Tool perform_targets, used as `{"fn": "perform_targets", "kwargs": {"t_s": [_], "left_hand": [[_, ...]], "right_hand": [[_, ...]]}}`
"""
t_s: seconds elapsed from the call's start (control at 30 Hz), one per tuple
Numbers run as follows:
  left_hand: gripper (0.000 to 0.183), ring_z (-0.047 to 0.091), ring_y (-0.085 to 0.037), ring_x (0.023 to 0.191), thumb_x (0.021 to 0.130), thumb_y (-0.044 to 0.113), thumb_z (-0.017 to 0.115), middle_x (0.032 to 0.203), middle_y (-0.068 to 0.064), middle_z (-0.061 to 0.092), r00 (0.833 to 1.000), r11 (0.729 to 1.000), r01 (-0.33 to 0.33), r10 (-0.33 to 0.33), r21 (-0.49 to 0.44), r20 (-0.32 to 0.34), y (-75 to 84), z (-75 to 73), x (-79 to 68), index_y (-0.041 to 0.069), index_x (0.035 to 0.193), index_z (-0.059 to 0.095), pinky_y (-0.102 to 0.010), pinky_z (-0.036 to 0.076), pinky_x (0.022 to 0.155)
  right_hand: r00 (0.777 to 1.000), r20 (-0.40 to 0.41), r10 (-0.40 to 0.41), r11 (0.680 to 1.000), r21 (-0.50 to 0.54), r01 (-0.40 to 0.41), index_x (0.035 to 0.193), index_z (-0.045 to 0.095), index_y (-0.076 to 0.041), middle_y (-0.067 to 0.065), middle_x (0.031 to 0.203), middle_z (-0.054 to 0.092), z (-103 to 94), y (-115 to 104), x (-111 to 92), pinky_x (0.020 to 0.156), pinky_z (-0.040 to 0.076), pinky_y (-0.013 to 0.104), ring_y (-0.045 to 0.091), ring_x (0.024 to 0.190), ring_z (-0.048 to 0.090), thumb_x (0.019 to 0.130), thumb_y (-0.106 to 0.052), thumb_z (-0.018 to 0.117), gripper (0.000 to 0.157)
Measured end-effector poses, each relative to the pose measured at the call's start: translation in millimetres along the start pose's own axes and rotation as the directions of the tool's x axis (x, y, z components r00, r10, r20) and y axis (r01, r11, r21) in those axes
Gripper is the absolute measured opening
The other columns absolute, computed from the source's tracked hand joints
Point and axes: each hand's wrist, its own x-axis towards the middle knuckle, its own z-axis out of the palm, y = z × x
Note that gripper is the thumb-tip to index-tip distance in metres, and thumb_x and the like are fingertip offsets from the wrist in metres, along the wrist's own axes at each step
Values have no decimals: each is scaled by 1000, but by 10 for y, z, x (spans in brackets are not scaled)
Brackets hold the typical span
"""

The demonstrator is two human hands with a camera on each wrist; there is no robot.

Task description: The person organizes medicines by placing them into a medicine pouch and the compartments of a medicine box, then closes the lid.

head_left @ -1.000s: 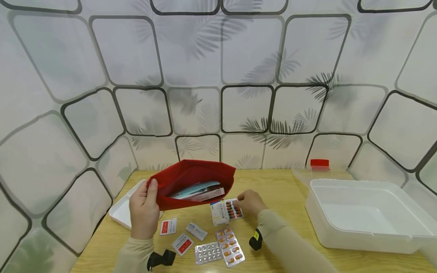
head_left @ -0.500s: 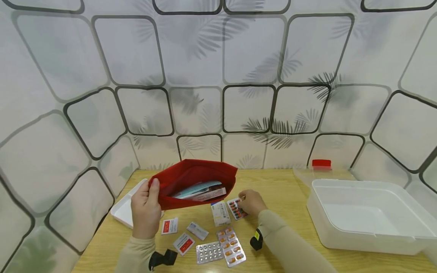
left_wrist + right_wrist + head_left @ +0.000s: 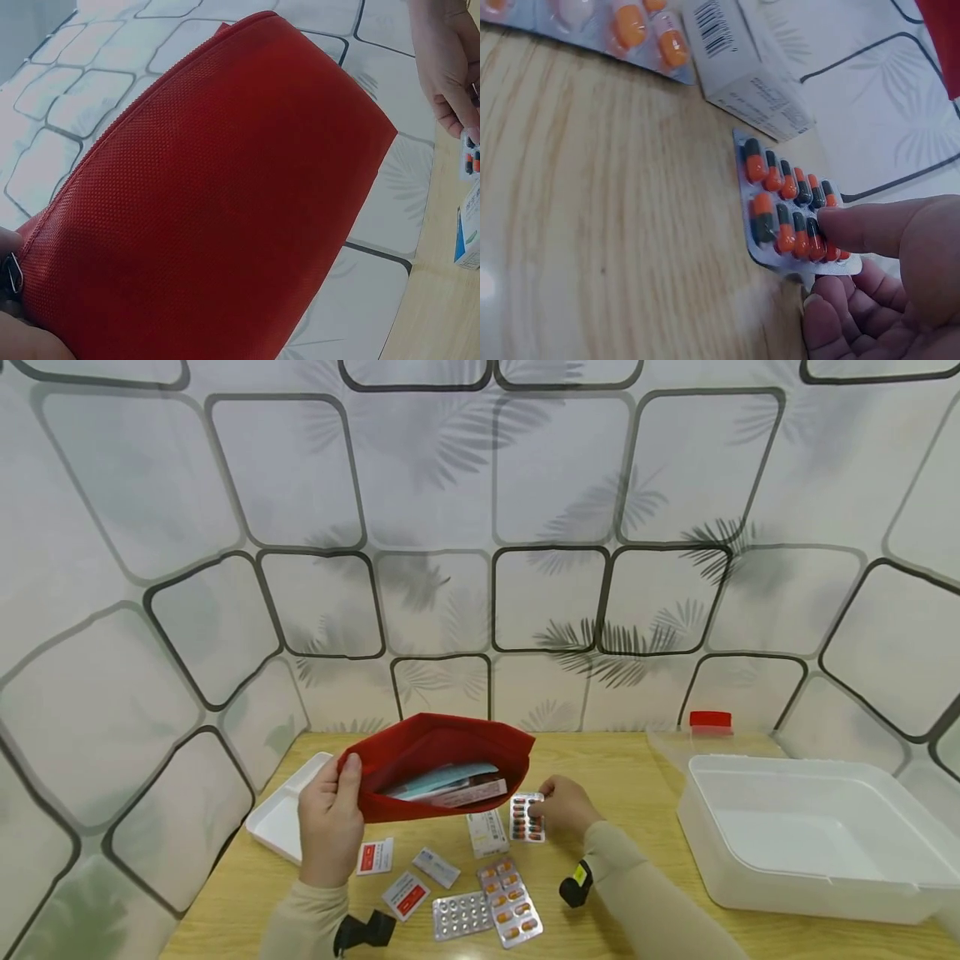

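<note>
My left hand grips the left end of a red zippered pouch, holding it up over the table with its mouth gaping. Inside lie a light blue packet and a small white box. To the right of the pouch, my right hand pinches a blister pack of orange-and-black capsules between thumb and fingers. In the right wrist view the pack looks tilted, its near edge close to the tabletop. A white medicine box stands just left of it, partly hidden by the pouch.
Near the front lie an orange capsule blister pack, a silver tablet blister pack and several small packets. A white tray sits at left behind my left hand. A large white bin stands at right, with a transparent lid with a red clip behind.
My right hand has drawn the capsule blister pack to the right, away from the medicine box, and turned it more upright. The pouch has shifted slightly right with my left hand.
</note>
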Motion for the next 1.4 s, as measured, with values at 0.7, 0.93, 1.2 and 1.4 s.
{"fn": "perform_targets", "kwargs": {"t_s": [0.7,0.93,1.2,1.4], "left_hand": [[28,65,-15,86,101,22,51,95,-11,70,999,1000,-27,27,-5,35,3,67,-42,0,104,68,-22,53,74],[28,64,-16,82,101,23,50,91,-10,69,999,999,-39,38,26,37,-9,68,-46,1,102,68,-22,53,70],[28,63,-16,83,101,23,51,91,-9,69,999,998,-44,42,50,35,-24,66,-53,2,102,68,-22,52,71],[26,63,-15,82,101,22,51,90,-7,69,998,996,-64,62,63,32,-32,70,-55,3,101,69,-22,52,69]], "right_hand": [[969,-162,185,786,616,-47,101,53,6,8,80,61,-238,247,-123,63,53,28,16,70,61,90,-4,65,20],[954,-249,168,732,680,49,105,52,2,3,84,63,-454,132,-252,74,54,30,13,76,62,92,-11,66,23],[942,-298,155,690,715,113,109,58,2,0,87,68,-630,-19,-397,74,54,24,16,86,67,89,-22,70,33],[923,-359,139,569,791,222,101,62,1,0,79,69,-736,-161,-492,71,55,25,10,74,67,90,-15,67,20]]}}
